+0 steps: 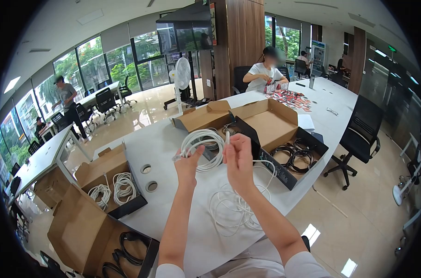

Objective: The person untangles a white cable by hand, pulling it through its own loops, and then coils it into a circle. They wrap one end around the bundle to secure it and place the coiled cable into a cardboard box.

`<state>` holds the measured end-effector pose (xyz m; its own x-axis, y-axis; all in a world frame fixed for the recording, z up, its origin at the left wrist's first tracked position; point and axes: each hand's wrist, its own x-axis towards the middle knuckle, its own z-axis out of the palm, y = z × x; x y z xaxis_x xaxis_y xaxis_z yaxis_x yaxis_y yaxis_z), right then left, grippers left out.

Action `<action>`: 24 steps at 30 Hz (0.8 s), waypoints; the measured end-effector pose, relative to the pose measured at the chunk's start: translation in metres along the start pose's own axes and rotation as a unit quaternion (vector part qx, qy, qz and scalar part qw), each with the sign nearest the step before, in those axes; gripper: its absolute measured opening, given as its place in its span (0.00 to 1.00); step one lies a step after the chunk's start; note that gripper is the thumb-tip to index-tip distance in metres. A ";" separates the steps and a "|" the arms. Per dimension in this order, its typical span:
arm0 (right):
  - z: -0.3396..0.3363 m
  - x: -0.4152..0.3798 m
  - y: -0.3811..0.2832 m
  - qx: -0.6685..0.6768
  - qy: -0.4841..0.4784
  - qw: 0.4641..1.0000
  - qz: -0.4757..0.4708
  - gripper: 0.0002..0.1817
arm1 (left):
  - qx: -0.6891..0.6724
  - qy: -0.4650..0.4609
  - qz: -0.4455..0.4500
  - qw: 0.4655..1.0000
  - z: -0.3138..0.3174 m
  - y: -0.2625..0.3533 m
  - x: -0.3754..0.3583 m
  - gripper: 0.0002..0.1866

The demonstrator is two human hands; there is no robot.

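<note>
My left hand (188, 169) grips a coil of white cable (202, 133), its loops standing up above the table. At the coil's right side, my right hand (239, 160) has its fingers closed on a length of the same white cable. From near my right hand the cable runs right and down into a loose white tangle (233, 211) on the white table (182, 227). Behind the coil sits an open cardboard box (208, 113), partly covered by the loops and my hands.
Black cables (296, 155) lie in an open box at right. The left box holds coiled white cables (125, 187); the front-left one holds black cables (131, 250). A person (261, 76) sits at the far end near red packets (291, 99). An office chair (361, 125) stands right.
</note>
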<state>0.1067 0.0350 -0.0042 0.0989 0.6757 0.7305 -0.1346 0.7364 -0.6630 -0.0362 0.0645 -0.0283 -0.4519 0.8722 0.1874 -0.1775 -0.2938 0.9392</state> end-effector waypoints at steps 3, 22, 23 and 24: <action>0.005 0.002 0.003 -0.157 -0.006 0.986 -0.060 0.10 | 0.025 -0.069 0.018 0.997 0.004 -0.001 -0.007 0.17; -0.009 0.020 -0.001 -0.334 -0.172 0.919 -0.124 0.11 | -0.200 -0.409 -0.216 0.864 0.004 0.007 -0.016 0.18; -0.011 0.019 0.001 -0.296 -0.171 0.930 -0.138 0.12 | -0.185 -0.355 -0.207 0.893 0.007 0.005 -0.017 0.18; -0.013 0.019 0.003 -0.258 -0.169 0.939 -0.153 0.13 | -0.170 -0.301 -0.196 0.918 0.016 0.013 -0.024 0.17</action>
<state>0.1210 0.0505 0.0053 -0.2750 0.4457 0.8519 0.3527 0.8710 -0.3419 -0.0140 0.0461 -0.0165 0.2511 0.9651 0.0749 -0.5319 0.0729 0.8437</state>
